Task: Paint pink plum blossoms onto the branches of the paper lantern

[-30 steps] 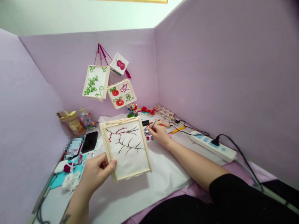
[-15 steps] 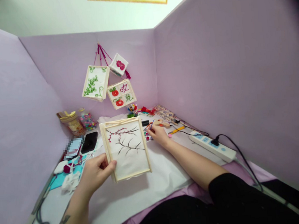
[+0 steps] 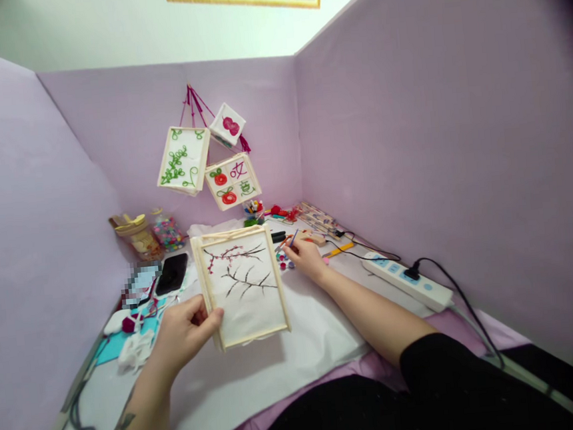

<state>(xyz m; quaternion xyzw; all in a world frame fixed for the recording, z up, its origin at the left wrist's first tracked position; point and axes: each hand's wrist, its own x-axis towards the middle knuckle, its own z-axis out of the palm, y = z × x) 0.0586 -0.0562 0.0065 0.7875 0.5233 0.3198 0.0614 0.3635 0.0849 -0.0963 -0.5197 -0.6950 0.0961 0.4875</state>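
Left hand: your left hand (image 3: 183, 331) keeps the framed panel (image 3: 243, 287) tilted up off the tabletop (image 3: 260, 371), fingers clamped on its left wooden edge with the thumb on the front, so the painted face turns toward you and stays clear of the white paper (image 3: 321, 326) below.
Framed panel: pale sheet in a wooden frame, dark branches with small red blossoms near the top; it hangs in the air just ahead of you, above the paper, near the middle of the view.
Right hand: your right hand (image 3: 306, 259) reaches out to the paint pots (image 3: 284, 262); fingers pinched together on a thin brush (image 3: 293, 238), its tip down by the colours; the wrist rests low, which steadies the stroke.
Hanging panels: three finished panels (image 3: 206, 162) hang on red cords against the back wall, out of the way of wet work.
Writing: one hanging panel bears two brushed characters beside red fruit; too small to read surely; no brand shows on the power strip (image 3: 407, 278) or the phone (image 3: 172, 272).
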